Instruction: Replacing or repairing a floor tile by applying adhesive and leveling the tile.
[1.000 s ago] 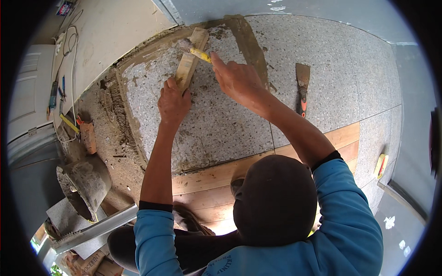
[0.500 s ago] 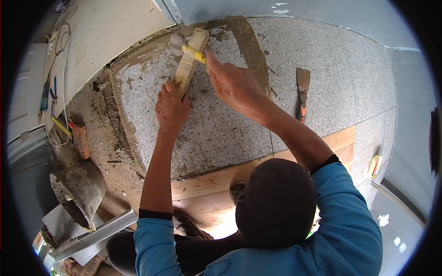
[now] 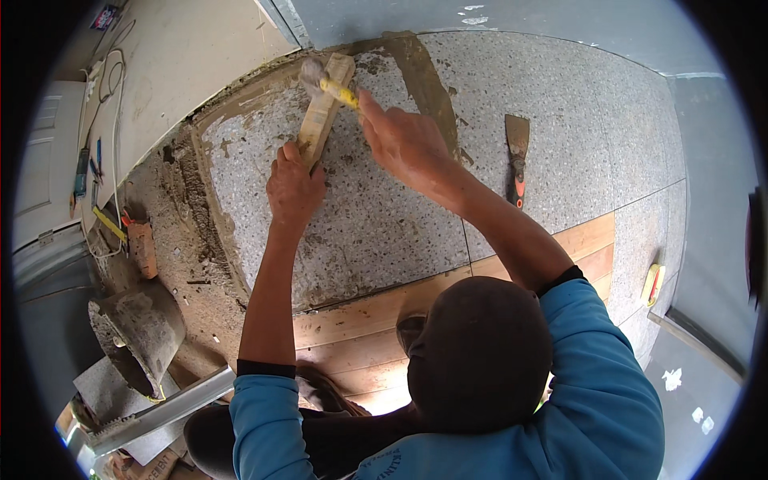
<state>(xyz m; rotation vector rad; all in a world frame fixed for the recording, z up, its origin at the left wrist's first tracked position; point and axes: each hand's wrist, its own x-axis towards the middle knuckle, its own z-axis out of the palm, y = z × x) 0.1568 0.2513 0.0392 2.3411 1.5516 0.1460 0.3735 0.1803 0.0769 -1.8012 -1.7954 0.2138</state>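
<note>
My left hand (image 3: 295, 190) is closed around the near end of a wooden block (image 3: 318, 126), which lies slantwise on a speckled grey tile (image 3: 380, 236). In my right hand (image 3: 410, 148) is a hammer (image 3: 342, 93) with a yellow handle. Its greyish head is blurred and appears over the left edge of the block's far part; whether the two touch, I cannot tell. Wet mortar (image 3: 422, 72) smears the tile's far corner and runs in a band along its right side.
A putty knife (image 3: 517, 152) lies on the tiles to the right. At the left are rough mortar (image 3: 182, 216), a brick (image 3: 142, 250), a dirty bucket (image 3: 140, 324) on its side and a metal bar (image 3: 176, 408). Wooden planks (image 3: 352, 346) border the tile's near edge. Walls stand beyond.
The view has shifted slightly. The block stays in my left hand on the same tile, and the hammer remains over its far part, its head blurred in both frames.
</note>
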